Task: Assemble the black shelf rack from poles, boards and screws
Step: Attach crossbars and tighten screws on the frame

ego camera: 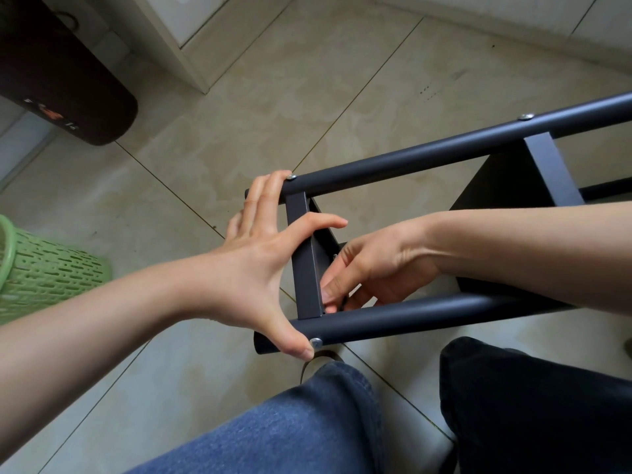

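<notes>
I am bracing the rack [444, 155], lying on the floor [307, 80], with my spread left hand [260, 254], thumb beside a screw [316, 342]; my right hand [372, 268] is pinching something small, probably its nut, which needs threading next.

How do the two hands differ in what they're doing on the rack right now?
The left hand is spread flat, spanning both poles at the rack's end; the right hand is curled, reaching between the poles. The left's thumb presses beside a screw; the right's fingertips pinch at the crossbar corner. Both touch the rack.
</notes>
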The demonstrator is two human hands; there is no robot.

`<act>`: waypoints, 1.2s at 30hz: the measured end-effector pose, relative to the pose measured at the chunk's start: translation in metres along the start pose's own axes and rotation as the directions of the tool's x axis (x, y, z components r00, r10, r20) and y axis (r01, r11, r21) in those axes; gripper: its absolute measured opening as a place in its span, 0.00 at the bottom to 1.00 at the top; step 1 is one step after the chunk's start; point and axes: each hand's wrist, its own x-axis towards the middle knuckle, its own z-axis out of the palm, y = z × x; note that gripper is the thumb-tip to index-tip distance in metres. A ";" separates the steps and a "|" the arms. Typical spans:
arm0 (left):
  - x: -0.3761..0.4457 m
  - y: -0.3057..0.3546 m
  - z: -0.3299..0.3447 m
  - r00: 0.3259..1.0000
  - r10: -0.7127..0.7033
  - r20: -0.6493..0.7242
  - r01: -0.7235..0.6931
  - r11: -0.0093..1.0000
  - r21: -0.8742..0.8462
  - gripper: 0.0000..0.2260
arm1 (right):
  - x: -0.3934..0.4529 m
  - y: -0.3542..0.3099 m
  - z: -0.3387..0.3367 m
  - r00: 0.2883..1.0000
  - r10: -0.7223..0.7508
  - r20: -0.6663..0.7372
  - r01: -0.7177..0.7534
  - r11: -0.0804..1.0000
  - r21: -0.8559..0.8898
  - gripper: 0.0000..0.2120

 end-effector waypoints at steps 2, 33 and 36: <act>0.000 0.001 0.000 1.000 -0.003 0.003 0.003 1.000 0.001 0.55 | 0.001 0.000 0.001 1.000 0.011 -0.008 -0.011 1.000 -0.007 0.09; -0.006 0.012 -0.003 0.987 -0.114 0.109 0.092 0.978 0.185 0.64 | 0.008 -0.002 0.008 1.000 0.008 -0.010 -0.009 0.996 -0.087 0.07; -0.006 0.013 -0.001 0.991 -0.109 0.079 0.093 0.978 0.186 0.64 | 0.007 0.000 0.007 1.000 0.008 0.012 -0.007 0.996 -0.088 0.07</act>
